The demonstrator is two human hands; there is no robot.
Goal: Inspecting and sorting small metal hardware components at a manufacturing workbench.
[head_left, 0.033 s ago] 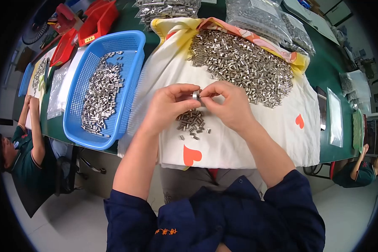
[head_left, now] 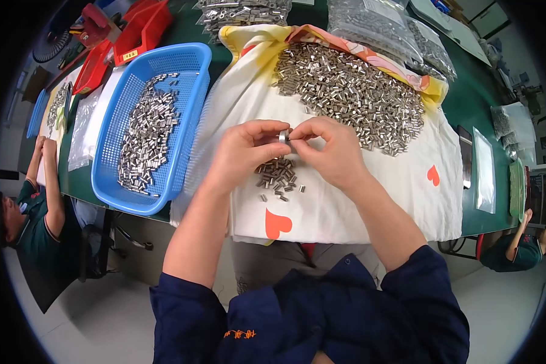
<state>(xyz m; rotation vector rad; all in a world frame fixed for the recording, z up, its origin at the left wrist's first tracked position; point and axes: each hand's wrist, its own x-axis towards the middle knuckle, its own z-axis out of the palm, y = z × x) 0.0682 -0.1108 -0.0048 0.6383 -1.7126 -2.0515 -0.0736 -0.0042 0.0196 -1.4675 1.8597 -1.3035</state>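
Between thumb and fingers, my left hand grips a shiny metal ring over the cloth. My right hand is pinched right beside the ring; whatever sits between its fingertips is too small to make out. Just below my hands lies a small heap of short metal sleeves, partly covered by my left fingers. A much larger pile of metal sleeves spreads beyond my right hand. Both piles rest on a white cloth printed with red hearts.
To the left stands a blue perforated basket with metal sleeves inside. Clear bags of metal parts lie at the back. Red bins sit far left. A flat plastic bag lies at right. Co-workers sit at both sides.
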